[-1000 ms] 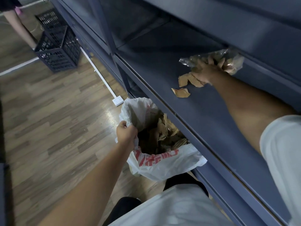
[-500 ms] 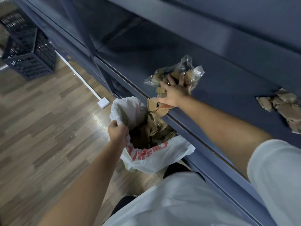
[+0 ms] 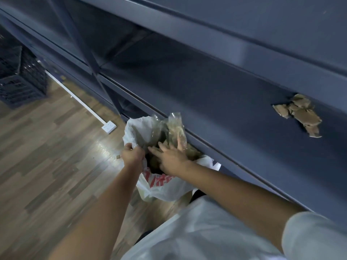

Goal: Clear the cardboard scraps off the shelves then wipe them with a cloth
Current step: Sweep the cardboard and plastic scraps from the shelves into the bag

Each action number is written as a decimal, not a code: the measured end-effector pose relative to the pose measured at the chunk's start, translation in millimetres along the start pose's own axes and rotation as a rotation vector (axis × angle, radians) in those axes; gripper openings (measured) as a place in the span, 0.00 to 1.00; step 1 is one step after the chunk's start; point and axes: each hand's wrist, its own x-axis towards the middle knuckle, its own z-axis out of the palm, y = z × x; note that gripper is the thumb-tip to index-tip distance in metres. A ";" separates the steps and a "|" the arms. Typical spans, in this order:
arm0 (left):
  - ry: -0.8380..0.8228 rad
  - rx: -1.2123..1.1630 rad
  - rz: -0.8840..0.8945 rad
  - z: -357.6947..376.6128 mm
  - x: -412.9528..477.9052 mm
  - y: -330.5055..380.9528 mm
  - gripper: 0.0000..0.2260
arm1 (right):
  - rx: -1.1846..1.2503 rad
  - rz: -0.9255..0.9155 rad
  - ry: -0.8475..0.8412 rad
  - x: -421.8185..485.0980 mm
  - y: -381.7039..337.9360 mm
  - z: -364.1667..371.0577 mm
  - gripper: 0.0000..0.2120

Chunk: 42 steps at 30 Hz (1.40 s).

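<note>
The left hand [image 3: 132, 156] is closed in a fist around the rim of a white plastic bag [image 3: 165, 188] with red print, holding its mouth open just below the front edge of the dark blue shelf [image 3: 216, 102]. The right hand [image 3: 171, 160] sits over the bag's mouth at about 3 o'clock from the left hand, the two nearly touching; its fingers [image 3: 155, 152] are spread and loose, pressing on a crumpled clear plastic wrapper [image 3: 173, 128] that stands up out of the bag toward 12 o'clock. Brown cardboard scraps [image 3: 191, 152] fill the bag beneath the wrapper, though motion blur makes it hard to say whether the right hand is actually pinching anything or only resting on the pile. On the shelf, a second cluster of torn cardboard pieces [image 3: 300, 114] lies well apart from the hands, off at about 2 o'clock from the bag, close to the back of the shelf surface. The wooden floor [image 3: 47, 166] spreads out at 9 o'clock from the bag, with a white power strip [image 3: 109, 126] lying on it at about 10 o'clock, near the foot of the shelving. A dark plastic crate [image 3: 20, 77] stands farther along at about 10 o'clock, at the frame's left edge. The person's white sleeve [image 3: 315, 239] fills the corner at 5 o'clock.
</note>
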 end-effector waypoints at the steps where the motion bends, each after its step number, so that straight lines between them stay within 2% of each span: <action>1: -0.002 0.002 -0.006 0.1 -1.7 -0.8 0.16 | 0.047 0.003 -0.035 -2.7 -1.2 1.7 0.31; 5: -0.021 -0.031 -0.011 0.9 -4.5 -4.6 0.18 | 0.230 -0.090 -0.063 -8.8 3.9 -3.4 0.38; 9: -0.011 -0.010 0.023 2.0 -7.8 -9.0 0.15 | 0.390 -0.108 0.099 -9.9 7.7 -12.2 0.41; 13: -0.012 -0.017 0.008 0.0 -12.1 -11.4 0.13 | 0.419 -0.093 0.202 -11.3 15.8 -11.6 0.33; 17: -0.008 -0.037 0.007 -5.5 -19.8 -16.2 0.14 | 0.413 -0.049 0.056 -21.8 25.4 -8.8 0.27; 18: -0.017 -0.044 0.000 -7.1 -22.9 -17.5 0.13 | 0.436 -0.038 0.066 -25.8 25.4 -9.6 0.26; 22: -0.040 -0.051 -0.035 -14.4 -36.4 -25.5 0.16 | 0.608 0.079 0.351 -41.8 21.2 -15.3 0.19; 24: -0.068 -0.033 -0.042 -17.3 -43.0 -28.6 0.14 | 0.568 0.117 0.414 -45.8 23.5 -15.3 0.18; 26: -0.082 -0.026 -0.047 -20.3 -49.7 -32.3 0.16 | 0.472 0.170 0.353 -47.2 30.2 -13.8 0.22; 28: -0.070 -0.030 -0.028 -22.5 -59.8 -37.9 0.13 | 0.473 0.220 0.176 -50.1 36.8 -9.0 0.25; 30: -0.060 -0.040 -0.007 -23.5 -70.6 -43.5 0.15 | 0.546 0.164 -0.039 -54.8 37.2 1.6 0.24; 32: -0.031 -0.080 -0.012 -21.4 -79.1 -47.5 0.16 | 0.557 0.082 -0.147 -62.3 35.6 12.8 0.26; 33: -0.013 -0.102 -0.011 -19.2 -83.2 -49.3 0.16 | 0.535 0.050 -0.127 -65.1 38.3 15.8 0.26; 36: 0.037 -0.084 0.036 -10.4 -97.4 -55.7 0.14 | 0.392 0.001 0.084 -73.5 57.5 11.1 0.30; 38: 0.071 -0.082 0.030 -4.0 -106.3 -59.6 0.12 | 0.395 0.012 0.182 -77.5 74.8 4.6 0.31; 42: 0.105 -0.075 0.014 6.6 -122.7 -66.5 0.13 | 0.373 0.061 0.278 -84.7 106.1 -4.2 0.26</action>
